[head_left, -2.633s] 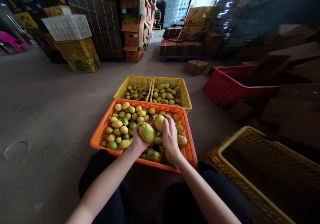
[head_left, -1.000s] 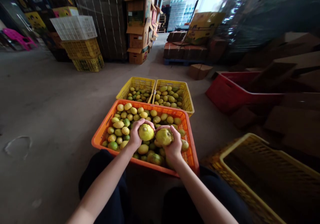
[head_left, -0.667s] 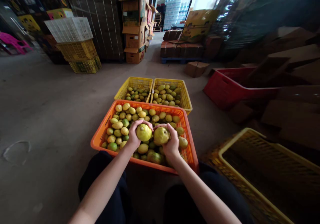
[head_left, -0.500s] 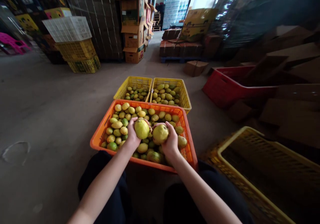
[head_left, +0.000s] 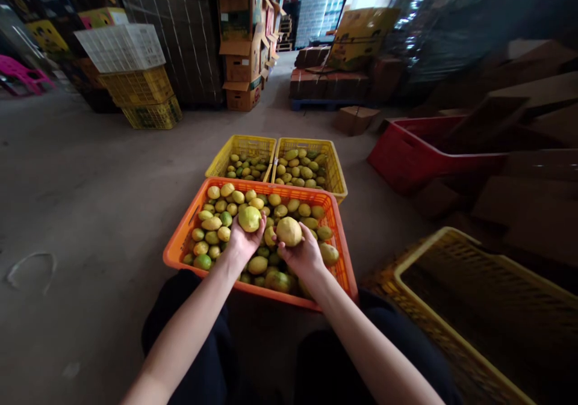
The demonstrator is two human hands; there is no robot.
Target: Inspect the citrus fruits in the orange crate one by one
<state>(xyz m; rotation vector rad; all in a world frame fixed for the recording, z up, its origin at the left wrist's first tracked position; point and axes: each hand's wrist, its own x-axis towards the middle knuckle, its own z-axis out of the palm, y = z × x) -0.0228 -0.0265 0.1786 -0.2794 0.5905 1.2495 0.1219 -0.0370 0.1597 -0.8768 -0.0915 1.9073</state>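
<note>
My left hand [head_left: 244, 242], palm up, is closed round a yellow-green fruit [head_left: 249, 219]. A paler yellow fruit [head_left: 289, 231] rests in my right hand [head_left: 307, 254], its fingers curled under and beside it. Both hands are above an orange crate [head_left: 185, 232] that holds several yellow and green fruits. A small gap separates the two held fruits. The crate's fruits directly below my hands are partly hidden.
Two yellow crates of fruit [head_left: 218, 157] [head_left: 336, 167] stand beyond the orange one. At the right are a yellow crate [head_left: 445, 236], a red crate [head_left: 397, 161] and cardboard. Stacked crates [head_left: 139, 86] and boxes [head_left: 241, 68] stand farther back.
Both held fruits have turned in my hands and show different sides. My left hand has moved slightly up and left, opening a wider gap between the hands.
</note>
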